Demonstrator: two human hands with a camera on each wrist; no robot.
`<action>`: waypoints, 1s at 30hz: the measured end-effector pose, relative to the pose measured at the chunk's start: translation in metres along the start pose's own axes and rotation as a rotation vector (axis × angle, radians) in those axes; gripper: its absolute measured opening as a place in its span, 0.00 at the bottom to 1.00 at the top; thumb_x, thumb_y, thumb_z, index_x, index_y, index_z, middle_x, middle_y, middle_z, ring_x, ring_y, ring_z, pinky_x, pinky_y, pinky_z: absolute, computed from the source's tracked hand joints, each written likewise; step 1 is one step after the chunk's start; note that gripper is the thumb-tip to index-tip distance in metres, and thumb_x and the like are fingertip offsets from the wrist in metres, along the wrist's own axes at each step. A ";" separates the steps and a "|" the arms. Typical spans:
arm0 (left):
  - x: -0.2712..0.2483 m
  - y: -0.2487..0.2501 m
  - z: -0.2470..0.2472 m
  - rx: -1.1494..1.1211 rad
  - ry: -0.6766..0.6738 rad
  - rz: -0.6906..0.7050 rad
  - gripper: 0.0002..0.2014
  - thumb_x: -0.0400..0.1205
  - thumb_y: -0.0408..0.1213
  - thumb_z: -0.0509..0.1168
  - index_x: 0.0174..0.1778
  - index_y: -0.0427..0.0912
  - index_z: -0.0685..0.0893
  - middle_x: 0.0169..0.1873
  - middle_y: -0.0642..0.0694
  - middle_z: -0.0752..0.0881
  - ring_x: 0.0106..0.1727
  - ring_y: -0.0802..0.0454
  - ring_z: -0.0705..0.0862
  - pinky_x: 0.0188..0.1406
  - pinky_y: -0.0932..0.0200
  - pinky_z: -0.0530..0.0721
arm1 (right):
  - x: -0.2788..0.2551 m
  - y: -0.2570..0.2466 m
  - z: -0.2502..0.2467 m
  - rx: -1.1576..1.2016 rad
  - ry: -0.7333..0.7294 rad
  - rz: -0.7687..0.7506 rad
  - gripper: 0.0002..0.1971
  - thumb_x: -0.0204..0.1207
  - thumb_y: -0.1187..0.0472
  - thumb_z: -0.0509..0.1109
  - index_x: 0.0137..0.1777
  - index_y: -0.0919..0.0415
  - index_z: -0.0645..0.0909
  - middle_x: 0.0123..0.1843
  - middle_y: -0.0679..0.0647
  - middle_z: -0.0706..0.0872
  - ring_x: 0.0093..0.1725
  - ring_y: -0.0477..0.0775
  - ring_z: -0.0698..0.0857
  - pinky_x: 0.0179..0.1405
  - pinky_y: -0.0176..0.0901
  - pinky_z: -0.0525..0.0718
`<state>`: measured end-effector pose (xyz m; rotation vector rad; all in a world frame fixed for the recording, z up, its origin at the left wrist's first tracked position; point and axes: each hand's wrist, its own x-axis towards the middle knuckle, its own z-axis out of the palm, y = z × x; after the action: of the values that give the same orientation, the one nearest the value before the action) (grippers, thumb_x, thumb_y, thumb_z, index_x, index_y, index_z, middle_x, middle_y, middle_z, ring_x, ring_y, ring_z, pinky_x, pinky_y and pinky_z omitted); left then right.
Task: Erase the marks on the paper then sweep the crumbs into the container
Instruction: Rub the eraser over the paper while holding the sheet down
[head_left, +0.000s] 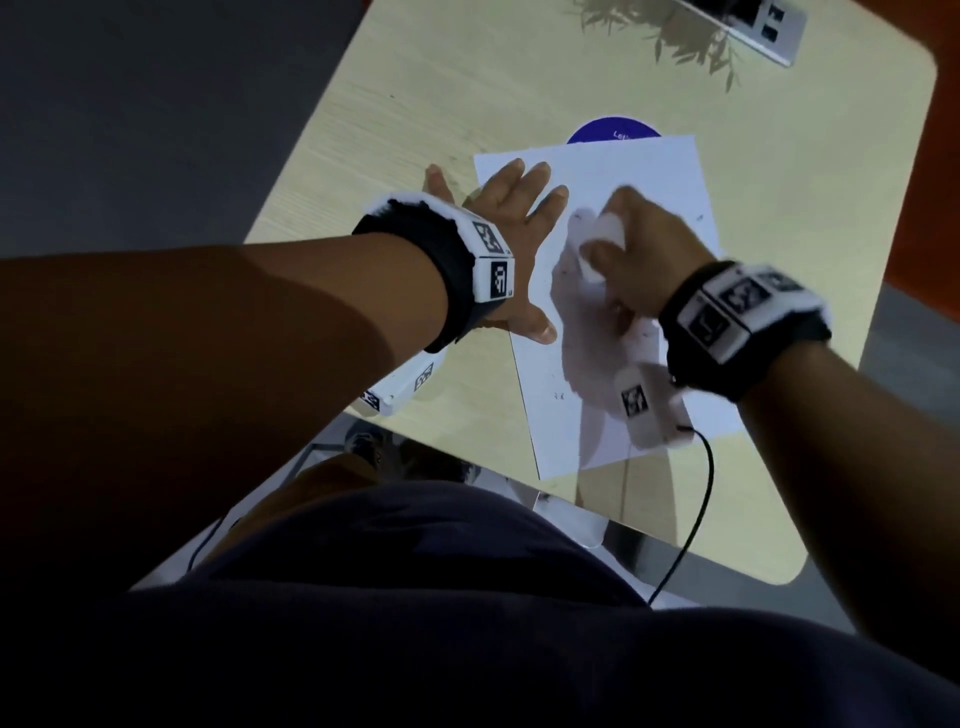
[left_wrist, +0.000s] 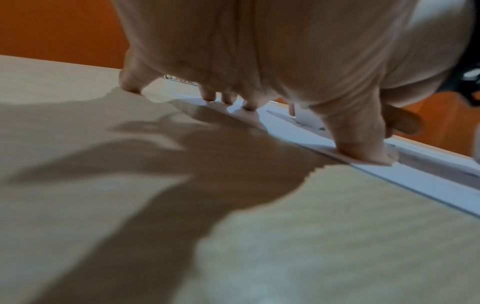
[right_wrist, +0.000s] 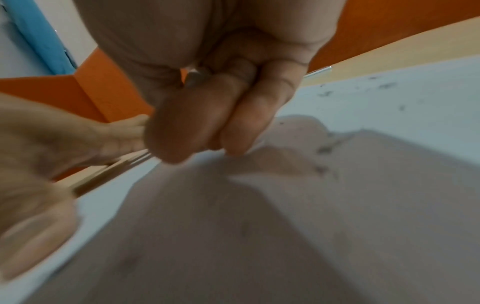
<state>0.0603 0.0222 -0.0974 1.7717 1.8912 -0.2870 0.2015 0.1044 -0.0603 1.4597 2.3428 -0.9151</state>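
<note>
A white sheet of paper (head_left: 644, 176) lies on the light wooden table (head_left: 415, 104). My left hand (head_left: 519, 192) lies flat with fingers spread, pressing the paper's left edge; its thumb (left_wrist: 363, 152) sits on the paper (left_wrist: 428, 185). My right hand (head_left: 623, 234) grips a white eraser (head_left: 605, 228) against the middle of the sheet and is blurred by motion. In the right wrist view its curled fingers (right_wrist: 202, 127) hide the eraser. Dark crumbs (right_wrist: 324, 149) and faint marks (head_left: 560, 396) dot the paper. A round purple container (head_left: 610, 130) shows behind the paper's far edge.
A socket panel (head_left: 763, 26) is set into the table's far right corner. A black cable (head_left: 696, 509) runs from my right wrist over the near table edge. The paper's near end overhangs that edge.
</note>
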 end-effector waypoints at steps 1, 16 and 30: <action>0.000 0.000 0.000 -0.007 -0.001 -0.003 0.63 0.66 0.76 0.64 0.83 0.51 0.31 0.82 0.51 0.29 0.83 0.51 0.30 0.71 0.17 0.42 | -0.003 0.002 0.002 -0.010 -0.017 -0.002 0.07 0.78 0.58 0.61 0.53 0.55 0.66 0.44 0.61 0.84 0.39 0.63 0.85 0.39 0.52 0.85; -0.002 0.001 -0.002 0.006 0.005 -0.004 0.63 0.65 0.77 0.64 0.83 0.52 0.32 0.82 0.52 0.29 0.83 0.50 0.31 0.70 0.18 0.42 | 0.027 -0.015 -0.016 0.096 0.041 0.056 0.09 0.78 0.60 0.58 0.56 0.59 0.67 0.40 0.64 0.84 0.34 0.67 0.87 0.32 0.59 0.88; -0.004 0.002 -0.002 -0.019 0.005 0.008 0.62 0.68 0.74 0.65 0.83 0.50 0.32 0.83 0.50 0.29 0.83 0.50 0.30 0.73 0.23 0.40 | 0.002 -0.004 0.000 0.058 -0.011 0.071 0.06 0.80 0.58 0.59 0.54 0.55 0.67 0.36 0.58 0.83 0.29 0.60 0.85 0.28 0.44 0.81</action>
<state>0.0615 0.0198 -0.0937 1.7692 1.8839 -0.2614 0.1966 0.1049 -0.0596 1.5451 2.2594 -0.9768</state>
